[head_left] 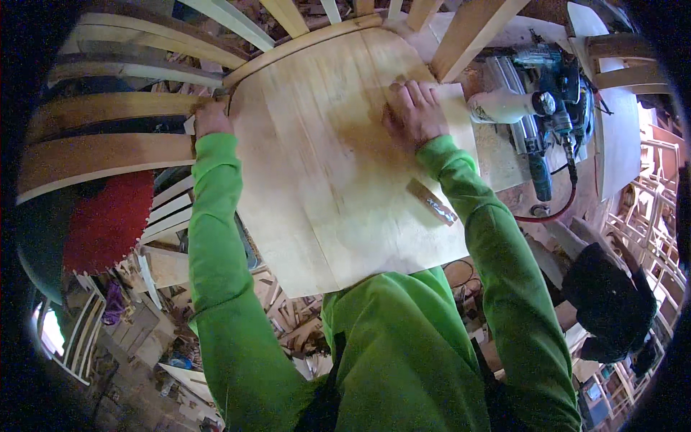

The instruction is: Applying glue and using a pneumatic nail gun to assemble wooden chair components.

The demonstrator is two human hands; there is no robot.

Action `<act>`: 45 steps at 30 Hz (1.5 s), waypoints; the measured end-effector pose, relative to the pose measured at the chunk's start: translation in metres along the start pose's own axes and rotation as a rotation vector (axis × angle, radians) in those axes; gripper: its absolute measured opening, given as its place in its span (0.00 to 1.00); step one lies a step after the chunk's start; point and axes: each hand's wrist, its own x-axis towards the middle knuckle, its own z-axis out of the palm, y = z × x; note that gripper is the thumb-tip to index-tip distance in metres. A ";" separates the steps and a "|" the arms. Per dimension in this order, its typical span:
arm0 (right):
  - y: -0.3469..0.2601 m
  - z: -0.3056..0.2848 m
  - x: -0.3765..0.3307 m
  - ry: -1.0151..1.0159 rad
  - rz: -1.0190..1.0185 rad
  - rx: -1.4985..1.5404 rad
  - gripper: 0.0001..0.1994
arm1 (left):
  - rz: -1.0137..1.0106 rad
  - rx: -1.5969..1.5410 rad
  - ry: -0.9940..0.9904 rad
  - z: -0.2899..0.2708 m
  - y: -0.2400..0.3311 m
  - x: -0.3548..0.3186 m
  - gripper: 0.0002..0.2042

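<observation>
A broad pale wooden panel [302, 173], curved along its far edge, lies in front of me. At its far left edge my left hand [211, 119] is closed, its fingers partly hidden, right by the ends of some wooden rails [108, 108]. On the panel's right half rests my right hand [415, 115], fingers curled under against the wood. Whatever those fingers hold, if anything, is hidden. A small brown block [432, 202] with a pale, worn marking lies on the panel near my right forearm.
Wooden slats [286, 16] rise along the far edge. To the right are a white bottle [497, 106], blue power tools [551, 108] and a red hose [558, 212]. A red, ragged-edged piece [108, 219] hangs at left. Wood scraps [288, 309] litter the floor.
</observation>
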 end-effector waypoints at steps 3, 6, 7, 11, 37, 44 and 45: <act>0.003 0.000 -0.004 0.025 0.001 -0.004 0.22 | 0.121 -0.033 0.078 -0.006 0.004 -0.008 0.13; -0.012 -0.011 0.001 0.026 -0.031 0.049 0.22 | 0.108 -0.122 0.197 0.024 -0.029 -0.006 0.13; -0.012 -0.014 0.001 0.000 0.001 0.061 0.21 | 0.042 -0.245 0.244 0.023 -0.022 -0.001 0.14; 0.002 0.011 -0.007 0.106 -0.049 -0.018 0.21 | 0.041 0.100 -0.063 0.003 0.002 -0.013 0.15; -0.016 -0.021 -0.001 0.229 -0.021 0.127 0.19 | 0.651 -0.889 -0.103 -0.091 0.243 -0.214 0.28; -0.017 -0.016 0.002 0.233 -0.020 0.160 0.20 | 0.680 -1.243 -0.193 -0.093 0.232 -0.216 0.21; -0.015 -0.013 0.002 0.245 -0.022 0.160 0.20 | 0.485 -1.573 -0.454 -0.095 0.227 -0.217 0.19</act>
